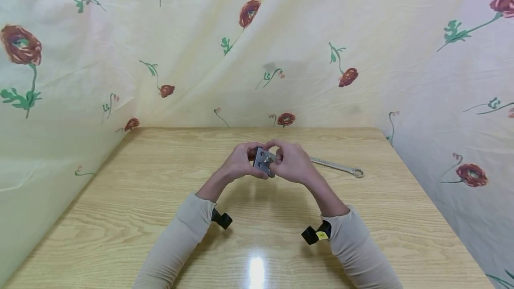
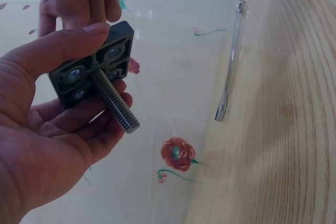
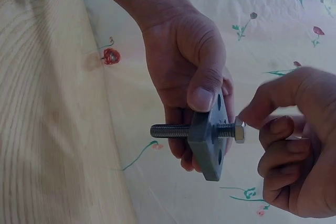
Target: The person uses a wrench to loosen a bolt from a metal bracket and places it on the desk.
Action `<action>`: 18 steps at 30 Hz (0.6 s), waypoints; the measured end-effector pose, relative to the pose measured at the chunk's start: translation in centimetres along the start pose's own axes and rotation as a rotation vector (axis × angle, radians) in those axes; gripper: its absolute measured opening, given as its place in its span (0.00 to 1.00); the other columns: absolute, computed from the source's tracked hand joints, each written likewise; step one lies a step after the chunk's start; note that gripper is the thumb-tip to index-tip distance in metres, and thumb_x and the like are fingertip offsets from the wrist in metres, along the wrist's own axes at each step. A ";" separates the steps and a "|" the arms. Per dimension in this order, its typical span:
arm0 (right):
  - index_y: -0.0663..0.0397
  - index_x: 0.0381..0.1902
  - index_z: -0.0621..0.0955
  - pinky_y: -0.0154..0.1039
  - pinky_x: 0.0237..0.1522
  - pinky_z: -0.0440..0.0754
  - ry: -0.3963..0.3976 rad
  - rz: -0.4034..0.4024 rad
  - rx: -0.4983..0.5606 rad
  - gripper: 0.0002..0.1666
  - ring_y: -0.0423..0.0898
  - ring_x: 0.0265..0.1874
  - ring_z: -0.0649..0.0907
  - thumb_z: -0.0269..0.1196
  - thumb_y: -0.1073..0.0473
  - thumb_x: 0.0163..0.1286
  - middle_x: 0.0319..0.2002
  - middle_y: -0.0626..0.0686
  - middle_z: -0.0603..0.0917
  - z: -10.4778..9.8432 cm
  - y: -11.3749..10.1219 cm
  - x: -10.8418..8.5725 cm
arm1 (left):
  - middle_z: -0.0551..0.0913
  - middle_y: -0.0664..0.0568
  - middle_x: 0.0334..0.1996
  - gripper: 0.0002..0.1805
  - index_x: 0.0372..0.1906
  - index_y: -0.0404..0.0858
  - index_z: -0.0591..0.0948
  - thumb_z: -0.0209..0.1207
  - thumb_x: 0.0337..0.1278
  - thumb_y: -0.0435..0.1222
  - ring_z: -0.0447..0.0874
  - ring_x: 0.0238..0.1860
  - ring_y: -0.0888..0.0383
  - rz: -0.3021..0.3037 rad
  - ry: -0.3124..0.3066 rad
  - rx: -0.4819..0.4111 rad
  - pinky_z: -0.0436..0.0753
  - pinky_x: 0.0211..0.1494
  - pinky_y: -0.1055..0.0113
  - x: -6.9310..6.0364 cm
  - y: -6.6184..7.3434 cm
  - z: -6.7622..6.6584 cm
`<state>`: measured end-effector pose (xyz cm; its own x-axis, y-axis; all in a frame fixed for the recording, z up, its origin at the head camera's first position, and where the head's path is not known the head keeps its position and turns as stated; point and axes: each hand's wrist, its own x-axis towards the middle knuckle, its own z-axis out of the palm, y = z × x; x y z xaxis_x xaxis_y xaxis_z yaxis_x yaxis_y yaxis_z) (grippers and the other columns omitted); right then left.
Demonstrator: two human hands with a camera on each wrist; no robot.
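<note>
My left hand (image 1: 241, 162) grips the edges of a square grey metal plate (image 1: 261, 157) between thumb and fingers, above the table. The plate has several holes and a ribbed back in the left wrist view. A hex bolt (image 3: 175, 131) goes through its middle, with a long threaded end (image 2: 113, 99) out the back and a short stretch of thread showing under the head. At the bolt's head (image 3: 240, 131) is my right hand (image 1: 293, 163), a fingertip on the head and the other fingers curled. Part of its hold on the bolt is hidden.
A combination wrench (image 1: 337, 165) lies on the wooden table (image 1: 160, 217), right of my hands and pointing rightward. Flower-printed cloth (image 1: 201, 57) stands around the back and sides. A black camera (image 1: 222, 220) is strapped to each wrist.
</note>
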<state>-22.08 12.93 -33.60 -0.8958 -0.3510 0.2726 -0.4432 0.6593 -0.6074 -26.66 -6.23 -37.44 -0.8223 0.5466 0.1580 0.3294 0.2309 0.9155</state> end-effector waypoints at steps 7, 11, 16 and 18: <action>0.53 0.30 0.80 0.35 0.15 0.61 0.097 0.175 -0.175 0.30 0.42 0.12 0.68 0.59 0.31 0.68 0.13 0.46 0.70 0.3 -0.3 0.1 | 0.85 0.39 0.48 0.35 0.57 0.34 0.79 0.77 0.35 0.26 0.85 0.43 0.56 0.004 -0.005 0.001 0.84 0.49 0.65 -0.1 0.0 0.0; 0.48 0.13 0.70 0.35 0.15 0.58 0.068 0.242 -0.271 0.40 0.42 0.12 0.66 0.48 0.24 0.70 0.11 0.44 0.65 0.9 0.0 0.2 | 0.86 0.40 0.48 0.36 0.58 0.35 0.79 0.77 0.35 0.27 0.84 0.43 0.57 0.000 -0.002 0.011 0.84 0.49 0.66 -0.2 0.0 0.0; 0.47 0.12 0.70 0.34 0.15 0.58 0.051 0.240 -0.273 0.39 0.42 0.12 0.68 0.47 0.27 0.73 0.11 0.44 0.66 1.4 0.1 0.4 | 0.85 0.40 0.48 0.35 0.57 0.35 0.79 0.77 0.34 0.28 0.84 0.42 0.57 0.007 0.002 0.016 0.84 0.48 0.67 -0.1 0.0 0.0; 0.47 0.12 0.71 0.34 0.15 0.58 0.054 0.218 -0.274 0.37 0.42 0.11 0.68 0.49 0.30 0.73 0.10 0.44 0.66 1.5 0.1 0.4 | 0.85 0.40 0.48 0.35 0.56 0.35 0.79 0.77 0.35 0.28 0.85 0.42 0.57 0.009 0.002 0.013 0.84 0.48 0.67 -0.1 0.0 0.1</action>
<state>-22.45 11.81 -34.65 -0.9675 -0.1517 0.2021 -0.2275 0.8714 -0.4346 -26.56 -6.25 -37.51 -0.8200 0.5475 0.1669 0.3430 0.2366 0.9090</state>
